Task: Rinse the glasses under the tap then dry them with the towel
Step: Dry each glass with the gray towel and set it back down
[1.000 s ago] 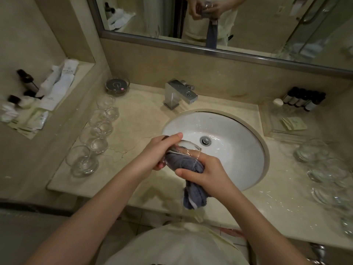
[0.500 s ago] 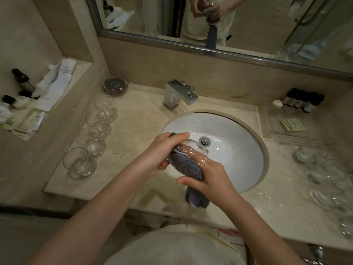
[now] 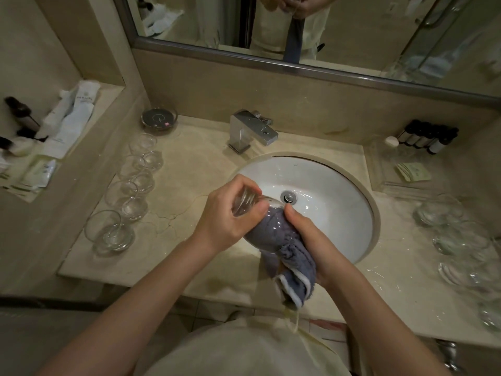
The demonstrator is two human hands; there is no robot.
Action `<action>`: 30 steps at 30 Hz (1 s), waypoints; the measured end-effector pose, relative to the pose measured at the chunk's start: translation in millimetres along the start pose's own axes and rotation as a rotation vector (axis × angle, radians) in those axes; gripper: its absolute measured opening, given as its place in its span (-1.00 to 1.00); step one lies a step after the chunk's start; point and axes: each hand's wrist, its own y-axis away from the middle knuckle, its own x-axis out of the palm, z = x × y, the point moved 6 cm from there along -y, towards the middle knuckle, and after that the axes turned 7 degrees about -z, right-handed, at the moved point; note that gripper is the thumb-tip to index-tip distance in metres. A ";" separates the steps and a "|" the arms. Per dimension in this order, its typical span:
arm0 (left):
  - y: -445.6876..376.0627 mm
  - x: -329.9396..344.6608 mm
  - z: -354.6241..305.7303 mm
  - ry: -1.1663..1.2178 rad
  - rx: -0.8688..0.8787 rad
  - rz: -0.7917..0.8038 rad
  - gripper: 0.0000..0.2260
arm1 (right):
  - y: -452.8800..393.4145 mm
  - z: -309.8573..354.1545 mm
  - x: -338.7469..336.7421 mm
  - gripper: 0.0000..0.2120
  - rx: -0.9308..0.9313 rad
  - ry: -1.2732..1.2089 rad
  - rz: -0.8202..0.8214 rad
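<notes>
A clear glass (image 3: 250, 203) is gripped at its base by the curled fingers of the left hand (image 3: 230, 217), tilted over the near edge of the white sink (image 3: 339, 213). A grey-blue towel (image 3: 282, 248) is stuffed into the glass's mouth and pinched by the right hand (image 3: 311, 240), whose thumb is pressed against the glass. The towel's loose end is seen hanging below the right fingers. Further glasses (image 3: 127, 194) are lined up on the counter (image 3: 173, 202), well left of the left fingers.

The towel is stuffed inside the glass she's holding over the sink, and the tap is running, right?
Not quite: the head view shows no water coming from the tap. The rest holds: the grey towel is stuffed inside the glass, held over the sink.
</notes>
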 end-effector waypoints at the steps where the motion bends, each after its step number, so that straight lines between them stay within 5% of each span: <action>1: -1.0 0.9 1.4 0.024 -0.033 0.020 -0.72 | -0.8 2.1 -2.8 -0.52 -0.043 0.050 -0.047; 6: 4.8 13.0 19.1 0.296 -0.843 0.241 -0.46 | 1.3 21.5 -7.0 -0.65 -0.298 0.379 -0.213; 8: 6.2 13.1 22.5 0.247 -0.943 0.316 -0.48 | 1.8 22.5 -3.4 -0.60 -0.363 0.518 -0.174; 12: 7.1 9.9 27.9 0.122 -0.846 0.261 -0.58 | 0.5 12.0 -2.6 -0.69 -0.211 0.360 -0.144; 18: 5.4 3.2 1.9 -0.038 -0.208 0.243 -0.63 | 6.7 -6.5 -1.1 -0.63 0.106 -0.115 -0.064; 20: 3.1 4.1 2.1 -0.006 -0.287 0.267 -0.63 | 6.5 -5.9 0.4 -0.55 0.044 -0.109 -0.048; 24: 5.3 6.4 16.2 -0.085 -0.745 0.288 -0.44 | -0.4 0.1 -8.0 -0.26 -0.169 0.053 -0.206; 30: -2.0 2.3 17.6 -0.107 -0.587 0.226 -0.50 | 2.6 -1.0 -3.0 -0.55 -0.080 0.003 -0.189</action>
